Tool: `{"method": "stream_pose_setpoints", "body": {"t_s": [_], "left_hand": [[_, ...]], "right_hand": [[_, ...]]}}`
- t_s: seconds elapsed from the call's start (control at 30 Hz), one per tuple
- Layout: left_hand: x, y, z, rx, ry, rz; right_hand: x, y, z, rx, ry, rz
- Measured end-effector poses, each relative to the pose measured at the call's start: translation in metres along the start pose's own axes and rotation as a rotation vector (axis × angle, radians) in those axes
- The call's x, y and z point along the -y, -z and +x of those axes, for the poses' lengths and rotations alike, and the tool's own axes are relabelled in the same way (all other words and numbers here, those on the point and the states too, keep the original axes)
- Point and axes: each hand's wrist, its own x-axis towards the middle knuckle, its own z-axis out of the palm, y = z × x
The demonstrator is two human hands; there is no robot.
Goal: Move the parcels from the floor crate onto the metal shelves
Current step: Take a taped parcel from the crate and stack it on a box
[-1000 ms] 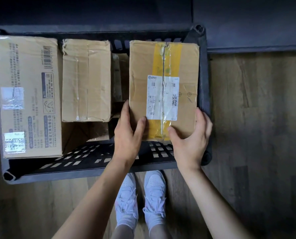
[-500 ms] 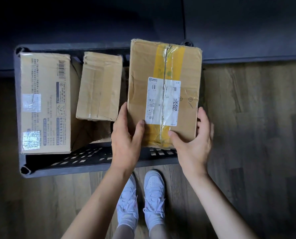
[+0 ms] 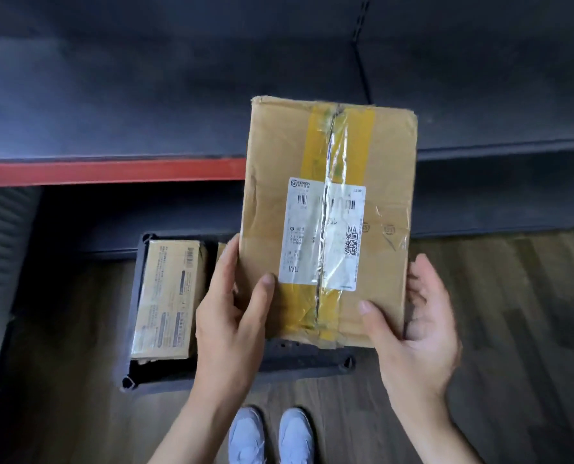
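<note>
A taped parcel [image 3: 329,222] is shown held in the air between both hands, well above the floor crate [image 3: 232,370]. One second before, the same parcel lay inside the crate at its 3 o'clock end; half a second before, it had been raised partway. The lift-out is therefore judged complete, and the carry toward the metal shelf [image 3: 145,105] is judged to be the step in hand.

The grip of the left hand [image 3: 232,316] is clamped on the parcel's near left corner, thumb on the top face and fingers along the side edge. The grip of the right hand [image 3: 416,326] is clamped on the near right corner, thumb on top and fingers curled under the side edge.

From the parcel, the crate lies toward 7 o'clock. A printed box [image 3: 168,296] remains at its 9 o'clock end, and the corner of a second box [image 3: 221,251] is just seen beside the left hand; more parcels are thus left to be moved.

The shelf surface spans 10 to 2 o'clock, bare and dark where seen. Its red front rail [image 3: 108,172] is overlapped by the parcel's far half in this view. An upright post [image 3: 362,55] stands at 12 o'clock, just beyond the parcel's far edge; collision with it is judged the main risk. Open shelf room lies on both sides of the post.
</note>
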Motion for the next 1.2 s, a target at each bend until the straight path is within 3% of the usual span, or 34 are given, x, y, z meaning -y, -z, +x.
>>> {"method": "stream_pose_setpoints", "body": {"t_s": [0.2,0.37,0.5,0.77,0.97,1.2], "left_hand": [[-0.126,0.035,-0.032,-0.142,-0.147,-0.05],[-0.229,0.068,-0.067,-0.224,-0.315,-0.002],[-0.294,0.094,-0.081,-0.27,-0.424,0.021],[-0.398,0.142,-0.085,-0.344,-0.593,-0.111],[-0.443,0.182,-0.093,-0.396,-0.711,-0.144],[-0.449,0.198,-0.109,-0.462,-0.771,-0.116]], "right_hand": [[0.146,0.026,0.017,0.064,0.226,-0.021],[0.245,0.037,0.003,0.063,0.107,0.104],[0.311,0.039,0.01,0.013,0.232,0.17],[0.437,0.033,0.024,0.06,0.47,0.263],[0.496,0.018,0.019,0.11,0.606,0.386],[0.504,0.009,0.009,0.117,0.631,0.445]]}}
